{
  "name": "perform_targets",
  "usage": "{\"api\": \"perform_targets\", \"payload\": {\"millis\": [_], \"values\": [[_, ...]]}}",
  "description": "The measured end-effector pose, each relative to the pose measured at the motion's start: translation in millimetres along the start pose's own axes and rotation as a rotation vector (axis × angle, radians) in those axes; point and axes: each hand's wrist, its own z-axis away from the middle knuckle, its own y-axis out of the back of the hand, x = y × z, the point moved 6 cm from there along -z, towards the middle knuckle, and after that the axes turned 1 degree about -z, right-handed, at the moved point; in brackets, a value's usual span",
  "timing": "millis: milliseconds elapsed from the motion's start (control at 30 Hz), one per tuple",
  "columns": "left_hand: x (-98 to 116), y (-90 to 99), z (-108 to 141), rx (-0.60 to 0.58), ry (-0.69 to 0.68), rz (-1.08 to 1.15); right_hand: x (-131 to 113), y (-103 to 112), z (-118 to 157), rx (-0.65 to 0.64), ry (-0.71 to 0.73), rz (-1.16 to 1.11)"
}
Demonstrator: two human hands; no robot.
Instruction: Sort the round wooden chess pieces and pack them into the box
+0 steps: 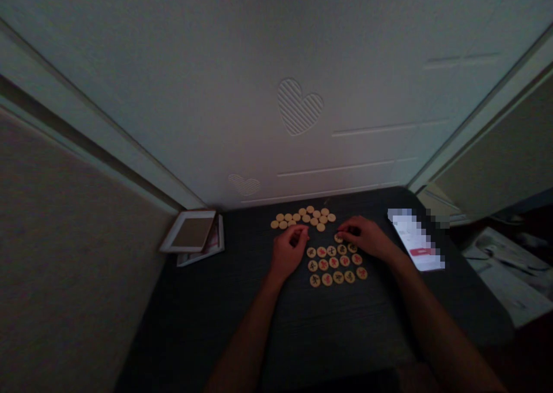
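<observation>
Round wooden Chinese chess pieces lie face up in rows on the dark table, marked with red or black characters. Behind them is a loose cluster of pieces with plain sides up. My left hand is at the left end of the rows, its fingers curled and thumb pressed to fingertip; whether anything is between them I cannot make out. The fingertips of my right hand are closed at a single piece just behind the back row, partly covering it.
A lit phone lies at the right of the table. Stacked picture frames sit at the back left corner. A white panel with raised hearts stands along the back edge. White items lie beyond the table's right edge.
</observation>
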Motion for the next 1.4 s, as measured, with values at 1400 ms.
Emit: {"api": "perform_targets", "payload": {"millis": [1400], "values": [[29.7,-12.6,-23.5,-0.367,-0.420,-0.581,26.4,14.2,-2.3,0.331,-0.061,-0.036]]}}
